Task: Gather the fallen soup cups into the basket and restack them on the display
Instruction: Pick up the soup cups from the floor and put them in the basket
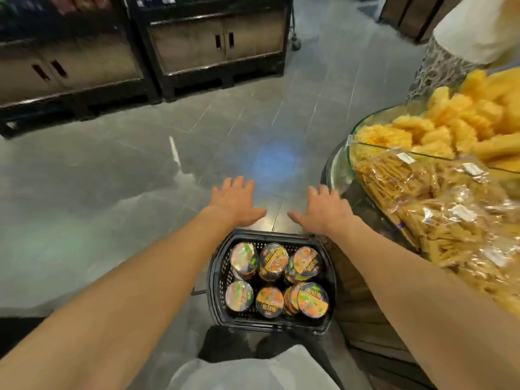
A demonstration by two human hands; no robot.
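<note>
Soup cups point(269, 302), seven or so, stand upright in a black plastic basket point(217, 280) on the floor, just nearer the person than both hands and between the forearms. They sit in two rough rows, and two at the right of the near row overlap. Their round lids are orange, green and dark. The printing on them is too blurred to read, so no brand can be given.

Just beyond the far rim of the basket, the left hand point(235, 202) and the right hand point(326, 209) hover palm down, side by side and apart. The fingers are spread and straight, and they grip nothing and touch nothing.

Ahead of the hands and to their left, the grey tiled floor point(112, 178) shows no loose cups. Gathering therefore looks finished, or nearly so, as far as this view reaches. Restacking appears not to have started, since every visible cup is in the basket and no soup cup display can be made out.

To the right of the right hand is a round counter point(342, 160) with a glass rim. It holds clear bags of golden stick snacks point(450, 220) with small white stickers, unreadable. Past them lie heaps of yellow puffed snacks point(450, 122).

Far beyond the hands stand dark shelving units with wooden cupboard doors point(213, 43). At the far right is part of another person point(472, 32) in a pale top.
</note>
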